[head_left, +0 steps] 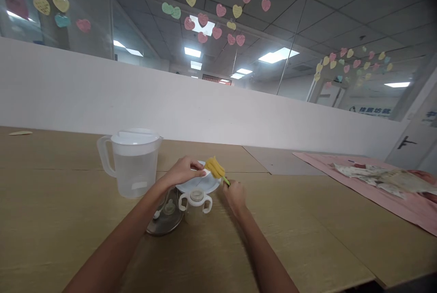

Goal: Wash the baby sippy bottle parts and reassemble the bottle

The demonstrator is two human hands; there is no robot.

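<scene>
My right hand (pixel 235 195) is closed round the green handle of a bottle brush with a yellow sponge head (pixel 215 167), which points up and to the left. Thumb and fingers of my left hand (pixel 184 170) pinch a small white piece (pixel 206 172) beside the sponge; its kind is unclear. Below both hands stands a clear baby bottle without a lid, with a white two-handled collar (pixel 196 196). A white dish (pixel 184 187) lies under the hands. Partly behind my left forearm is a round metal tray (pixel 165 226) with a bottle teat (pixel 169 207) and other small parts.
A lidded clear plastic jug (pixel 134 165) stands at the left, its handle pointing left. Papers (pixel 382 179) lie on a pink cloth (pixel 317 163) at the right. A low white wall (pixel 205 110) with glass above closes off the table's (pixel 290 233) far side.
</scene>
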